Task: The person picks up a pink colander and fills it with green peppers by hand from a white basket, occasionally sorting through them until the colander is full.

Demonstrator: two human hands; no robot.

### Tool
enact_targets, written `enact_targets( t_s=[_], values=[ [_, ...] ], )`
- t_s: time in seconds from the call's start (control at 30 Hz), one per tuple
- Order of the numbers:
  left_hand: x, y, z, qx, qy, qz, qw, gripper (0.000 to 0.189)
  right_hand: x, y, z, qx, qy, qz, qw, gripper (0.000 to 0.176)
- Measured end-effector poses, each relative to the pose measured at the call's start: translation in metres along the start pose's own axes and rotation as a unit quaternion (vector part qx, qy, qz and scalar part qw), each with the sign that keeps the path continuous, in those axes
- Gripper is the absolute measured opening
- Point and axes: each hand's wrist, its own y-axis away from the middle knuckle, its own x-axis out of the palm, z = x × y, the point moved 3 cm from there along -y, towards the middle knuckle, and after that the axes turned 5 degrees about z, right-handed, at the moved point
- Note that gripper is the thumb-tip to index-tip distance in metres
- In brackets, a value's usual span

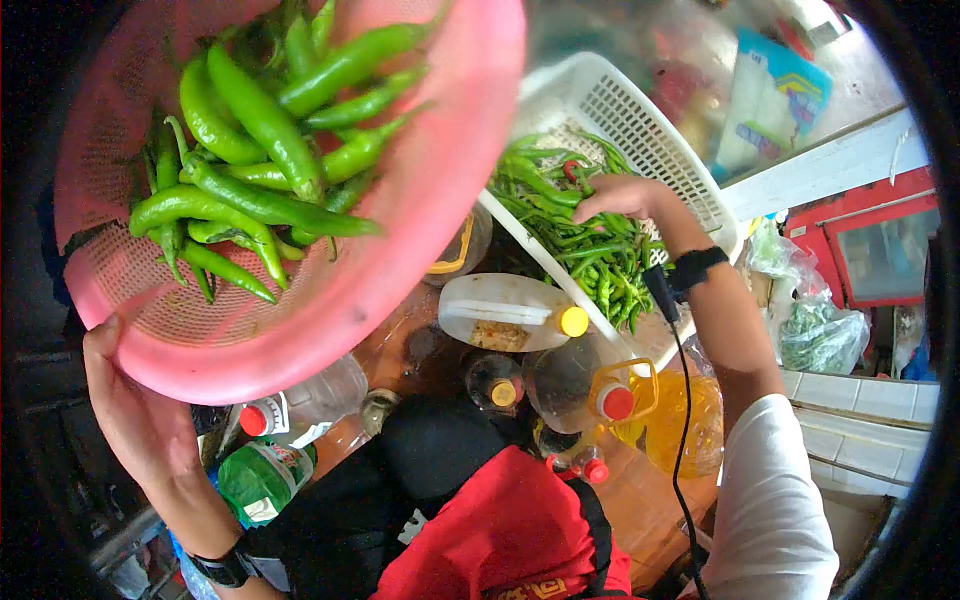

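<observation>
My left hand [145, 420] grips the rim of a pink mesh basket [330, 350], which is tilted and raised at the upper left. Several large green chili peppers [260, 130] lie in it. At the right, my right hand [628, 195] reaches into a white slotted plastic basket [660, 120] with a heap of thinner green chili peppers [590, 250]. Its fingers curl down against the heap, partly hidden, so what they hold cannot be made out. A small red pepper [571, 170] shows beside the fingertips.
Below the baskets stand an empty-looking jug with a yellow cap [505, 310], a bottle of yellow oil [685, 425], a clear bottle with a red cap [325, 395] and a green bottle [262, 478]. A black cable [683, 440] hangs from my right wrist. Bagged greens [825, 335] are at the right.
</observation>
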Motion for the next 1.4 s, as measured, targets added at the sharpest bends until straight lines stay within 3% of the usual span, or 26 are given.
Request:
enact_targets(
  t_s=[0.03,0.07,0.13,0.17,0.23,0.27,0.37,0.43,0.5,0.63,0.77,0.8,0.9,0.97,1.03,1.17,1.37,1.4],
  values=[
    [0.002,0.001,0.0,0.0,0.002,0.0,1.0,0.039,-0.002,0.01,-0.006,-0.024,-0.121,0.014,0.992,0.045],
    [0.003,0.001,0.0,-0.003,0.003,-0.012,1.0,0.04,-0.005,0.02,-0.014,-0.022,-0.12,0.012,0.992,0.045],
    [0.005,0.001,0.002,-0.009,0.008,-0.021,1.0,0.04,-0.009,0.04,-0.022,-0.11,-0.346,0.018,0.931,0.041],
    [0.006,0.002,0.002,-0.004,0.0,-0.017,1.0,0.04,-0.007,0.051,-0.021,-0.107,-0.346,0.015,0.932,0.041],
    [0.009,0.002,0.003,0.001,-0.005,-0.01,1.0,0.04,-0.003,0.075,-0.011,-0.17,-0.465,0.014,0.869,0.031],
    [0.011,0.003,0.004,0.007,-0.019,-0.007,1.0,0.039,0.0,0.081,-0.012,-0.163,-0.519,0.013,0.839,0.035],
    [0.012,0.007,0.008,0.024,-0.047,-0.011,0.999,0.037,0.002,0.091,-0.016,-0.237,-0.561,0.001,0.793,0.039],
    [0.014,0.009,0.016,0.036,-0.06,-0.018,0.997,0.036,0.006,0.095,-0.014,-0.237,-0.588,-0.019,0.773,0.042],
    [0.023,0.014,0.028,0.04,-0.09,-0.018,0.995,0.035,0.005,0.102,-0.005,-0.31,-0.591,-0.002,0.745,0.046],
    [0.039,0.021,0.057,-0.051,-0.099,0.049,0.993,0.03,0.005,0.113,0.003,-0.316,-0.63,-0.033,0.709,0.055],
    [0.055,0.021,0.091,-0.122,-0.075,0.102,0.984,0.031,0.002,0.122,0.007,-0.39,-0.588,0.012,0.708,0.055],
    [0.057,0.022,0.097,-0.123,-0.075,0.102,0.984,0.031,0.004,0.124,0.01,-0.377,-0.593,-0.022,0.711,0.053],
    [0.064,0.022,0.106,-0.097,-0.161,0.15,0.971,0.033,0.006,0.128,0.023,-0.384,-0.602,-0.003,0.7,0.052],
    [0.067,0.024,0.113,-0.166,-0.158,0.15,0.962,0.034,0.007,0.129,0.032,-0.38,-0.607,-0.009,0.698,0.051],
    [0.069,0.026,0.114,-0.177,-0.154,0.148,0.961,0.035,0.009,0.129,0.047,-0.376,-0.612,-0.012,0.696,0.049],
    [0.072,0.025,0.116,-0.188,-0.14,0.158,0.959,0.036,0.024,0.121,0.087,-0.345,-0.508,-0.03,0.789,0.038],
    [0.072,0.025,0.115,-0.209,-0.12,0.185,0.953,0.037,0.045,0.112,0.141,-0.375,-0.487,0.032,0.789,0.04],
    [0.07,0.024,0.116,-0.211,-0.115,0.186,0.953,0.037,0.044,0.113,0.144,-0.36,-0.418,0.013,0.834,0.04]
  ],
)
